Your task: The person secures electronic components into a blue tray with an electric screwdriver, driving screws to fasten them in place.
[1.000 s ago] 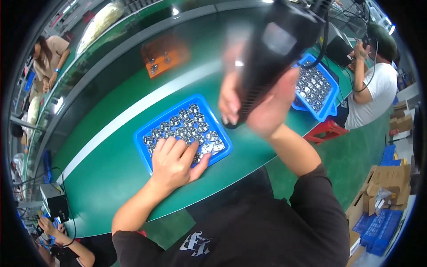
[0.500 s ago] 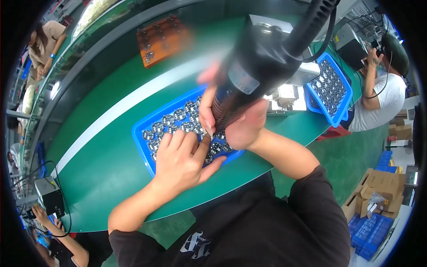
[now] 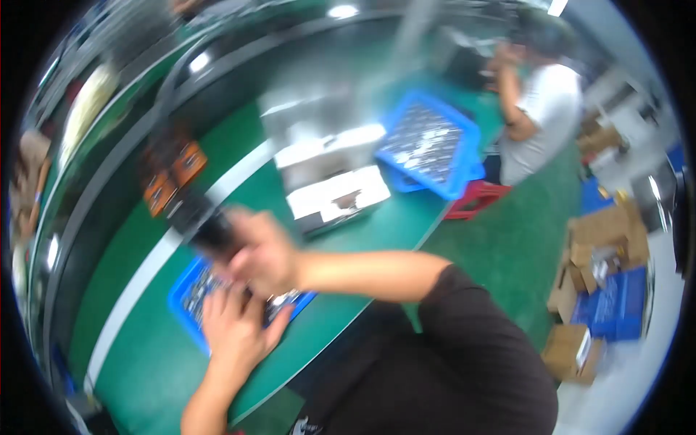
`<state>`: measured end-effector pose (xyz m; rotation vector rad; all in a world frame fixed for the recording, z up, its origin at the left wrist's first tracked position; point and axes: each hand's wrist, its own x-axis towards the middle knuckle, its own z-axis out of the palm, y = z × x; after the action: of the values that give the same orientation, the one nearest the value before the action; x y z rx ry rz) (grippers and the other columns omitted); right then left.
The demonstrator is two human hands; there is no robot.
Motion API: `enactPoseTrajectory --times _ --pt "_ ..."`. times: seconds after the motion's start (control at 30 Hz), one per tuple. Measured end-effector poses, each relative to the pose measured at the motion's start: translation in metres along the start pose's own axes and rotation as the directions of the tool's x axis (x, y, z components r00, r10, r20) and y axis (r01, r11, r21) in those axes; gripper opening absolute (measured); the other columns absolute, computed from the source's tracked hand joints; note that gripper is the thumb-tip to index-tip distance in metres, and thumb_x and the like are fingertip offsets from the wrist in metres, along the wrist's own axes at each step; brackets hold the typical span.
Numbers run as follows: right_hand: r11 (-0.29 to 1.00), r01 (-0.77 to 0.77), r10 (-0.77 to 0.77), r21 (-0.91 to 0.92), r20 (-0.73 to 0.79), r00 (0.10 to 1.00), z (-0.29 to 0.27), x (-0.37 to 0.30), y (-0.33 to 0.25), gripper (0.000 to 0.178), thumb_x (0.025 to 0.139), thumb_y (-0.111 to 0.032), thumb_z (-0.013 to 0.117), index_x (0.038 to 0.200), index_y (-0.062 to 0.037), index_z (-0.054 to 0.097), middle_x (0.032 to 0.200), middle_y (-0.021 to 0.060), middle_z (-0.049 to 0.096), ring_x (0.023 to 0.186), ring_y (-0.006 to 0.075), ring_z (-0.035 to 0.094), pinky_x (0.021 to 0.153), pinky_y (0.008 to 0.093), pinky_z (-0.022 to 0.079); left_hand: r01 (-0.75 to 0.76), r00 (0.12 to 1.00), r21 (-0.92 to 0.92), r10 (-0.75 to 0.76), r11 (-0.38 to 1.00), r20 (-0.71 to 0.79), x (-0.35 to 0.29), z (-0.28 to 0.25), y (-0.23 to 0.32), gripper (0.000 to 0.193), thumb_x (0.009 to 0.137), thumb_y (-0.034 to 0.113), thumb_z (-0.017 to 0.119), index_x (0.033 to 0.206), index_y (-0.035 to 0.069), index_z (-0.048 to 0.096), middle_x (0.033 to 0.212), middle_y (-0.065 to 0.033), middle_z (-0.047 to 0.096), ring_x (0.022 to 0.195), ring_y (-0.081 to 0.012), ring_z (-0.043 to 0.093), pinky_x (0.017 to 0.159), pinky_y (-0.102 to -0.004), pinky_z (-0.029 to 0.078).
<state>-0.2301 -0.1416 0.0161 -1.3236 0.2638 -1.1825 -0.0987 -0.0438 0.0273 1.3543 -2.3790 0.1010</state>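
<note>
The right hand is wrapped around a thick black tool, roughly cylindrical and dark-skinned like plastic, its outline softened by motion blur. The left hand lies palm down with its fingers spread and its thumb held well apart, its fingertips over the contents of a shallow blue tray; whether they touch a part cannot be told. This tray, smooth and plastic-looking with rounded corners, sits on the green surface below both hands and carries small parts that show only as blurred dark and silvery specks. The surface has a flat, slightly glossy face crossed by a pale, smooth band. Beyond the tool is an orange block, angular and broken up by dark shapes. To the right of the hands stands a boxy metallic machine with bright, flat, reflective faces. Farther right, a second blue tray is filled with rows of glinting metallic pieces, and beneath the surface's edge shows a hard red stool.
</note>
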Motion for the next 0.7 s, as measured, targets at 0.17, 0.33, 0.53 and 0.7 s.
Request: enactPoseTrajectory --times 0.17,0.33,0.53,0.7 --pt "0.969 0.223 -0.219 -0.109 0.046 0.975 0.010 0.008 -0.016 0.071 0.091 -0.071 0.047 0.100 -0.0011 0.052 0.057 0.0029 0.056 0.050 0.0130 0.058 0.045 0.0270 0.044 0.021 0.999 -0.052 -0.023 0.998 -0.035 0.007 -0.011 0.021 0.040 0.071 0.023 0.078 0.103 0.001 0.071 0.107 -0.0181 0.063 0.100 -0.0411 0.057 0.085 -0.0488 0.046" --pt "0.983 0.172 -0.177 0.065 0.079 0.981 0.007 0.008 -0.020 0.067 0.093 -0.071 0.046 0.099 -0.0045 0.050 0.054 0.0006 0.051 0.043 0.0085 0.050 0.042 0.0229 0.039 -0.015 0.999 0.034 0.016 0.999 -0.027 0.008 -0.012 0.032 0.037 0.074 0.022 0.076 0.103 0.000 0.072 0.094 -0.0172 0.063 0.086 -0.0374 0.056 0.075 -0.0473 0.045" --pt "0.975 0.171 -0.177 0.139 0.033 0.984 0.000 -0.004 -0.037 0.072 0.094 -0.069 0.047 0.115 -0.0006 0.052 0.059 0.0006 0.051 0.045 0.0068 0.047 0.042 0.0223 0.037 -0.038 0.999 0.116 0.041 0.992 -0.020 0.022 -0.035 0.049 0.029 0.081 0.025 0.076 0.099 0.003 0.073 0.097 -0.0219 0.067 0.091 -0.0423 0.063 0.079 -0.0494 0.051" --pt "0.945 0.097 -0.080 0.311 -0.069 0.994 0.001 -0.007 -0.042 0.070 0.095 -0.068 0.046 0.122 -0.0032 0.050 0.061 0.0027 0.051 0.044 0.0069 0.043 0.043 0.0218 0.036 -0.004 1.000 0.118 0.005 0.993 -0.005 0.021 -0.040 0.055 0.024 0.082 0.023 0.075 0.095 0.003 0.074 0.096 -0.0174 0.069 0.089 -0.0393 0.064 0.080 -0.0464 0.052"
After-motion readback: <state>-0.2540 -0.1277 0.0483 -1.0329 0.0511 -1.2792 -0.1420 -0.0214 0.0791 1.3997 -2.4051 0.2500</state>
